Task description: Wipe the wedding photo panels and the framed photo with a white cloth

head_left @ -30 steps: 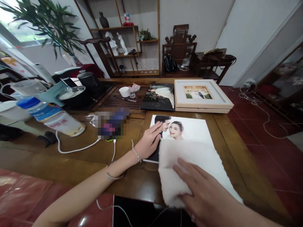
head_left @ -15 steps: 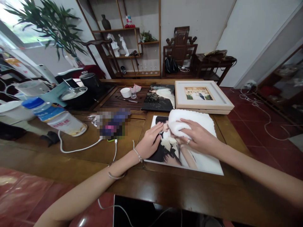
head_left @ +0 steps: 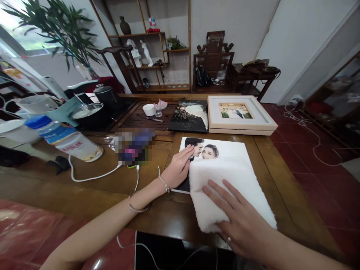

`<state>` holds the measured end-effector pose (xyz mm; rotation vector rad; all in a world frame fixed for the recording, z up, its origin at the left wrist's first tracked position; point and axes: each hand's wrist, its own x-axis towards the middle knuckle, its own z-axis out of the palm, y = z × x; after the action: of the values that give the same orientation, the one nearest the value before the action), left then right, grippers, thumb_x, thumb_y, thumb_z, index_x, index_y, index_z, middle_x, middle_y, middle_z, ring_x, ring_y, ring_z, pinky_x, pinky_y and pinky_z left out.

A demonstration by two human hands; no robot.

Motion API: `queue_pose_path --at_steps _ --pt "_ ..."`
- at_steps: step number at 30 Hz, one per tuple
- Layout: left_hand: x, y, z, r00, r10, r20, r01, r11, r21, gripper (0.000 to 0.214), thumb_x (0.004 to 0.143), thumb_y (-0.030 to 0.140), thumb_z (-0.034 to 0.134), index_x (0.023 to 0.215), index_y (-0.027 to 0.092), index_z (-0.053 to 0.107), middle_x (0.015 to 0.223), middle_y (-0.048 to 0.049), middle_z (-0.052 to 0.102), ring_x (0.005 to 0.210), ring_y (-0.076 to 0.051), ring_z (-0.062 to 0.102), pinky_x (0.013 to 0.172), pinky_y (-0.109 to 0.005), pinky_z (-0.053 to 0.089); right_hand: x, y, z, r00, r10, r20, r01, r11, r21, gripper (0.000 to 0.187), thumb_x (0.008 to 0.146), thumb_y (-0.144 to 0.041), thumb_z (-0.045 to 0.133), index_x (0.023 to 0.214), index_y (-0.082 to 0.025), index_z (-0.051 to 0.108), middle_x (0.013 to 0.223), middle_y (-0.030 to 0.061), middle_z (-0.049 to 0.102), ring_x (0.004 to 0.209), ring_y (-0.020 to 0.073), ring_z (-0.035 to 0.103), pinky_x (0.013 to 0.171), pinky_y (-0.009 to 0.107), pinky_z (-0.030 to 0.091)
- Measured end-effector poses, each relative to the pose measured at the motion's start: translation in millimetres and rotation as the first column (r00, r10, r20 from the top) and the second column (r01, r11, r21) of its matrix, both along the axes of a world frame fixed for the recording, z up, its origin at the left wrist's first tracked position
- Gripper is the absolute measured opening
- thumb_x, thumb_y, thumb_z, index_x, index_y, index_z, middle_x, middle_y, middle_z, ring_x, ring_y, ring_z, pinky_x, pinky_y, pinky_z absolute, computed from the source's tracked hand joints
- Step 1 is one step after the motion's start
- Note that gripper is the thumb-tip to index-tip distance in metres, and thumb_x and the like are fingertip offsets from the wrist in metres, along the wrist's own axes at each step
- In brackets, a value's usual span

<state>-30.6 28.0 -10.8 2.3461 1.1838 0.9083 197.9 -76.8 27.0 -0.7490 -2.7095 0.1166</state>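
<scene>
A large glossy wedding photo print [head_left: 225, 152] lies flat on the wooden table [head_left: 98, 187]. My left hand [head_left: 178, 168] rests open on the print's left edge, fingers stretched flat. A fluffy white cloth [head_left: 227, 187] covers the near half of the print. My right hand [head_left: 239, 221] lies on the cloth's near part with its fingers spread, pressing it down; a ring shows on one finger.
A white framed photo [head_left: 240, 114] and a dark photo print [head_left: 191, 116] lie farther back. At the left are a tipped plastic bottle [head_left: 64, 138], a white cable [head_left: 92, 174], a blurred-out object [head_left: 135, 146] and a kettle [head_left: 105, 95]. Shelves and chairs stand behind.
My right hand has drawn the cloth from the print's far end back to its near end, where the cloth now lies spread flat. My left hand has stayed put.
</scene>
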Motion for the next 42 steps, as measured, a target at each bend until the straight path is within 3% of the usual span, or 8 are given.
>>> queue_pose_path --at_steps 9,13,20,27,30,35,39,42 --pt "-1 0 -5.3 1.0 -0.02 -0.011 0.021 0.999 0.034 0.049 0.092 0.012 0.031 0.139 0.019 0.038 0.145 -0.0112 0.039 0.137 -0.022 0.031 0.111 -0.05 0.029 29 88 5.6 0.964 -0.257 0.065 0.244 0.956 0.165 0.02 0.083 -0.018 0.049 0.091 -0.015 0.067 0.13 0.0197 0.053 0.128 0.0329 0.041 0.099 0.057 0.037" --pt "0 -1 -3.6 1.0 -0.018 0.013 0.018 1.0 0.004 0.047 0.093 0.015 0.031 0.139 0.018 0.039 0.145 -0.0112 0.039 0.138 -0.022 0.029 0.112 -0.049 0.028 25 103 9.8 0.95 -0.303 0.081 0.285 0.942 0.179 0.021 0.085 -0.019 0.049 0.095 -0.013 0.066 0.128 0.0216 0.053 0.125 0.0343 0.043 0.098 0.057 0.038" --pt "2 -3 6.7 0.954 0.117 0.275 -0.082 0.988 -0.134 0.044 0.098 0.032 0.027 0.137 0.018 0.042 0.142 -0.0066 0.045 0.132 -0.018 0.04 0.113 -0.038 0.029 -5 80 13.3 0.987 -0.001 0.159 -0.005 0.999 0.041 0.025 0.075 -0.019 0.06 0.099 -0.017 0.068 0.136 0.0199 0.046 0.131 0.0367 0.034 0.102 0.062 0.028" --pt "2 -8 12.0 0.961 0.08 0.263 -0.06 0.995 -0.083 0.047 0.098 0.033 0.023 0.14 0.018 0.037 0.145 -0.0071 0.039 0.135 -0.019 0.035 0.114 -0.039 0.026 -8 38 14.6 0.949 0.305 0.082 -0.301 0.952 -0.056 0.013 0.077 -0.027 0.06 0.084 -0.018 0.067 0.14 0.0153 0.044 0.135 0.033 0.026 0.108 0.059 0.02" --pt "4 -9 10.6 0.991 0.018 0.132 -0.01 0.998 -0.063 0.047 0.097 0.031 0.027 0.141 0.015 0.036 0.146 -0.0111 0.038 0.136 -0.022 0.033 0.113 -0.043 0.027 11 24 12.9 0.97 0.242 0.028 -0.24 0.97 -0.045 0.006 0.075 -0.02 0.059 0.075 -0.018 0.064 0.14 0.0144 0.043 0.135 0.0313 0.026 0.11 0.058 0.022" --pt "5 -7 4.3 1.0 0.012 0.02 -0.012 1.0 -0.006 0.041 0.095 0.023 0.035 0.135 0.018 0.044 0.141 -0.0113 0.045 0.135 -0.024 0.035 0.11 -0.048 0.031 47 20 4.9 0.997 0.082 0.004 -0.082 0.996 0.022 0.014 0.074 -0.007 0.05 0.065 -0.017 0.055 0.145 0.0157 0.035 0.135 0.0333 0.028 0.107 0.061 0.026" --pt "6 -6 2.4 1.0 0.012 -0.003 -0.012 1.0 0.016 0.04 0.093 0.02 0.038 0.132 0.019 0.048 0.14 -0.0113 0.046 0.135 -0.025 0.035 0.108 -0.049 0.034 59 44 3.5 0.993 -0.114 -0.039 0.117 0.991 0.064 0.013 0.082 -0.014 0.046 0.081 -0.018 0.059 0.139 0.0175 0.043 0.133 0.0295 0.033 0.103 0.055 0.035" --pt "6 -5 2.1 1.0 0.014 -0.01 -0.013 0.999 0.033 0.039 0.092 0.018 0.04 0.129 0.016 0.051 0.138 -0.0133 0.048 0.134 -0.026 0.036 0.107 -0.049 0.035 46 72 11.0 0.96 -0.249 -0.128 0.242 0.968 -0.07 0.021 0.089 -0.021 0.04 0.095 -0.019 0.06 0.122 0.0153 0.059 0.12 0.028 0.049 0.095 0.049 0.043"
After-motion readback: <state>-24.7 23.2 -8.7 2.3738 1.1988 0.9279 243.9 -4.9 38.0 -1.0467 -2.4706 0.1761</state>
